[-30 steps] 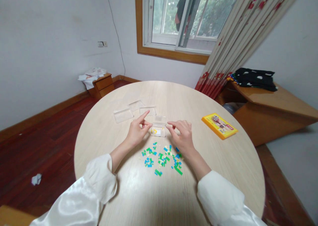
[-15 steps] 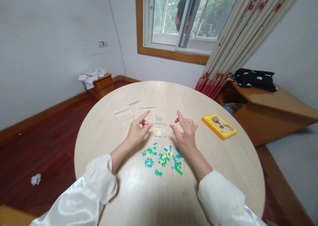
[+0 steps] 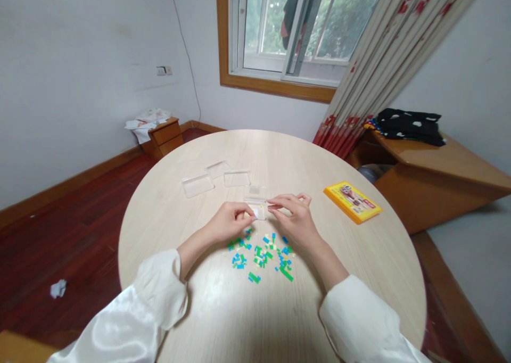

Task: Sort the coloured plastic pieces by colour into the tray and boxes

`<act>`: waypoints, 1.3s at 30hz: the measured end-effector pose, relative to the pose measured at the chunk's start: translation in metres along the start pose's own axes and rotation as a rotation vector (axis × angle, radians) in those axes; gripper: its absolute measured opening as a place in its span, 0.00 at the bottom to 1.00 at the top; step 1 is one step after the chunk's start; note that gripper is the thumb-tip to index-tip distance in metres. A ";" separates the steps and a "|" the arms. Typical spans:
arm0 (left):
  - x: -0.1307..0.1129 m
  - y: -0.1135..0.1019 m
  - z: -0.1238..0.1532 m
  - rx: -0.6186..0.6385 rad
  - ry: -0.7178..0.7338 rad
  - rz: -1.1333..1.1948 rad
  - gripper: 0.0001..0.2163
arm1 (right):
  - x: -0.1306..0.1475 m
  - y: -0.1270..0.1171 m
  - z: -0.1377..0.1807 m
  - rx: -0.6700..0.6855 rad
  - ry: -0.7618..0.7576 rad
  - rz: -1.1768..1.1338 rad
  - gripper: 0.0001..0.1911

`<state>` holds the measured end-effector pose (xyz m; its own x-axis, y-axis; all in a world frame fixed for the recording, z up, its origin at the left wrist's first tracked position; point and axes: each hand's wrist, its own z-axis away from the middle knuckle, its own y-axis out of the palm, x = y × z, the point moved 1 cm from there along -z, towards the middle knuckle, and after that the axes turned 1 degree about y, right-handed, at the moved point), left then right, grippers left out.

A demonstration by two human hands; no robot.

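Observation:
A small clear plastic box [image 3: 261,212] lies on the table with its lid [image 3: 255,191] swung back; a white piece and bits of yellow show inside. Over the box's left front part is my left hand [image 3: 230,220], thumb and forefinger pinched together. The fingers hide whatever lies between them. My right hand [image 3: 296,216] is at the box's right side, thumb and forefinger slightly apart, their tips close to its edge. Whether they touch it I cannot tell. Nearer to me, small green, blue and pale yellow building bricks [image 3: 261,256] lie scattered in loose heaps.
Several clear plastic trays [image 3: 198,185] lie farther back on the round table [image 3: 255,320]. A yellow box with a printed picture [image 3: 353,201] lies at the right. Beyond the table stand a small drawer cabinet [image 3: 166,137] and a tilted wooden cabinet [image 3: 443,182].
My left hand has come down and right over the box, its pointing forefinger now curled to the thumb. My right hand has moved left to the box's side, thumb and forefinger closer together.

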<state>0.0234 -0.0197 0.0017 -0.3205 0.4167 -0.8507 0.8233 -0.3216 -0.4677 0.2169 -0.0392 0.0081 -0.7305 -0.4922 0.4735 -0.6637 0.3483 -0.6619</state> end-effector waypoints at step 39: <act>-0.003 0.001 0.001 -0.472 0.147 -0.237 0.10 | -0.002 -0.003 0.000 -0.131 -0.038 0.010 0.04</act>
<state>0.0252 -0.0218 0.0032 -0.4814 0.5571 -0.6767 0.8683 0.1976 -0.4550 0.2205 -0.0396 0.0093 -0.7320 -0.5170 0.4437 -0.6738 0.4528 -0.5839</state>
